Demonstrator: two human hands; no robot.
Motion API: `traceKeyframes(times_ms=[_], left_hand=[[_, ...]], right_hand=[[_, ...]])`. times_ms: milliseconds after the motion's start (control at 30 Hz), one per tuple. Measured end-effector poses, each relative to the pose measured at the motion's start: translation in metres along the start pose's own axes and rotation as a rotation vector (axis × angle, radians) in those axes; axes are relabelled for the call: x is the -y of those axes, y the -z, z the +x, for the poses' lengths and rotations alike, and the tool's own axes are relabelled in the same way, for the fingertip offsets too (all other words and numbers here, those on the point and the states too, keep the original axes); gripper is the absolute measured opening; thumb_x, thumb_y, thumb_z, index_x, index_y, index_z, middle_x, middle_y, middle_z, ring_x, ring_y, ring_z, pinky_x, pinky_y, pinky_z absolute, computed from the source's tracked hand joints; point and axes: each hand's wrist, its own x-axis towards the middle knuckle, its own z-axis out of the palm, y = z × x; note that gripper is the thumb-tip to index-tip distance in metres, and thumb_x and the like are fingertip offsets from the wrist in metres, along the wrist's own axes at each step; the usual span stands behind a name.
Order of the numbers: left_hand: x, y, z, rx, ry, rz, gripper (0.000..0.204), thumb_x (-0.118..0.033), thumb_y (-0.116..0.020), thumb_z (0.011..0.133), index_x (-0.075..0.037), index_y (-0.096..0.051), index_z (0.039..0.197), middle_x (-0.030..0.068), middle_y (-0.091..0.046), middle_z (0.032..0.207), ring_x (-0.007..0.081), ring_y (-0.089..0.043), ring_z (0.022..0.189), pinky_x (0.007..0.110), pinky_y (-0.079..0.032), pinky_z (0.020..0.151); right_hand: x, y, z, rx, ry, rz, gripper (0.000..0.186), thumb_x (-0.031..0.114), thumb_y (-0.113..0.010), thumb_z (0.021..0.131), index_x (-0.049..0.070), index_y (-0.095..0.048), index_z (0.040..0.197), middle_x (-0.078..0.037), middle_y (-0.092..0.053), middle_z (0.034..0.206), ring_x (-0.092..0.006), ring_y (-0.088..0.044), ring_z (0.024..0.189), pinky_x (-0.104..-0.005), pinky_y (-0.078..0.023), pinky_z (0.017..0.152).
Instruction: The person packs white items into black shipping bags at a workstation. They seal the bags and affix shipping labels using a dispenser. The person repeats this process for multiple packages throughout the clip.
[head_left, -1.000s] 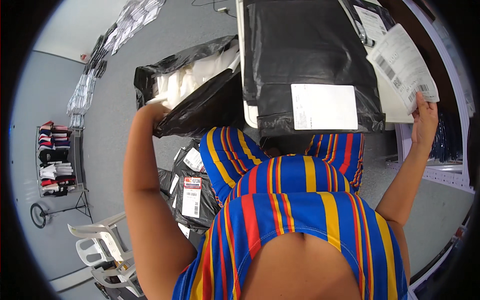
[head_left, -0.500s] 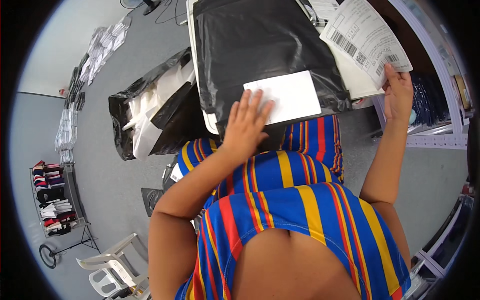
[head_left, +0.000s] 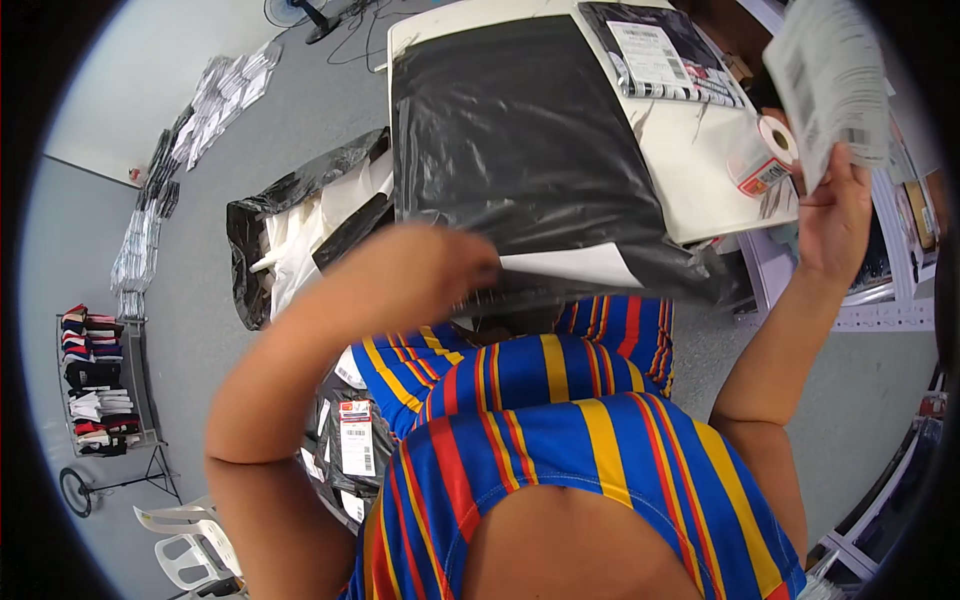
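Note:
A large black plastic mailer bag (head_left: 520, 140) lies across the white table (head_left: 685, 160), its near edge hanging over toward my lap. A white label (head_left: 575, 265) lies on that near edge, tilted and partly out of sight. My left hand (head_left: 425, 270) is over the bag's near left corner, beside the label. Motion smears its fingers, and I cannot tell whether they grip the plastic. Raised at the right, my right hand (head_left: 838, 215) pinches a printed shipping label sheet (head_left: 830, 80) by its lower edge; the sheet is blurred.
A label roll (head_left: 778, 137) stands at the table's right edge, near a dark labelled parcel (head_left: 710, 85). Left of the table sits an open black bag (head_left: 310, 225) with white material inside. Labelled parcels (head_left: 355, 440) lie low by my left side. Purple shelving (head_left: 850, 318) borders the right.
My left hand has left the label's face and moved left, blurred. The bag's near edge has tilted, foreshortening the label. My right hand has carried the shipping label right, uncovering the roll and parcel.

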Motion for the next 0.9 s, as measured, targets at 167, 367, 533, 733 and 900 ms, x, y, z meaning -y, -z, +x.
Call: traceKeyframes(times_ms=[167, 367, 533, 733, 900], left_hand=[[0.033, 0.056, 0.055, -0.340, 0.214, 0.343, 0.024, -0.023, -0.049, 0.080, -0.005, -0.056, 0.094, 0.0130, -0.059, 0.089, 0.0290, -0.056, 0.085, 0.038, -0.043, 0.073], [0.112, -0.006, 0.128, -1.020, -0.413, -0.762, 0.028, -0.023, -0.047, 0.082, -0.005, -0.051, 0.103, 0.0111, -0.048, 0.112, 0.0200, -0.044, 0.104, 0.033, -0.037, 0.084], [0.134, -0.036, 0.126, -0.946, 0.024, 0.273, 0.024, -0.013, -0.051, 0.071, -0.004, -0.056, 0.092, 0.0164, -0.055, 0.099, 0.0334, -0.052, 0.089, 0.040, -0.042, 0.074], [0.167, -0.022, 0.089, -0.982, 0.495, 0.423, 0.017, -0.020, -0.058, 0.072, -0.011, -0.059, 0.086, 0.0103, -0.055, 0.092, 0.0306, -0.051, 0.085, 0.039, -0.040, 0.069], [0.106, -0.005, 0.118, -1.047, -0.015, 0.243, 0.024, -0.014, -0.052, 0.078, -0.011, -0.056, 0.101, 0.0144, -0.049, 0.111, 0.0329, -0.045, 0.104, 0.041, -0.035, 0.087]], right_hand=[[0.015, -0.082, 0.005, 0.181, 0.039, 0.055, 0.020, 0.007, -0.054, 0.079, -0.003, -0.049, 0.096, -0.008, -0.057, 0.089, -0.0120, -0.055, 0.082, -0.0232, -0.043, 0.076], [-0.106, -0.161, 0.005, 0.506, -0.644, 0.089, 0.021, 0.011, -0.059, 0.076, 0.004, -0.054, 0.095, -0.005, -0.061, 0.086, -0.0087, -0.058, 0.072, -0.0229, -0.048, 0.058], [-0.178, -0.113, 0.025, 0.365, -0.821, -0.262, 0.025, 0.012, -0.060, 0.076, 0.003, -0.054, 0.098, -0.007, -0.060, 0.088, -0.0113, -0.059, 0.074, -0.0250, -0.048, 0.060], [-0.186, -0.109, 0.033, 0.492, -0.796, -0.502, 0.029, 0.009, -0.060, 0.075, 0.001, -0.052, 0.101, -0.007, -0.061, 0.084, -0.0131, -0.059, 0.069, -0.0247, -0.047, 0.056], [-0.196, -0.106, 0.036, 0.593, -0.609, -0.787, 0.032, 0.015, -0.064, 0.068, 0.002, -0.056, 0.096, -0.012, -0.062, 0.082, -0.0195, -0.060, 0.070, -0.0299, -0.046, 0.059]])
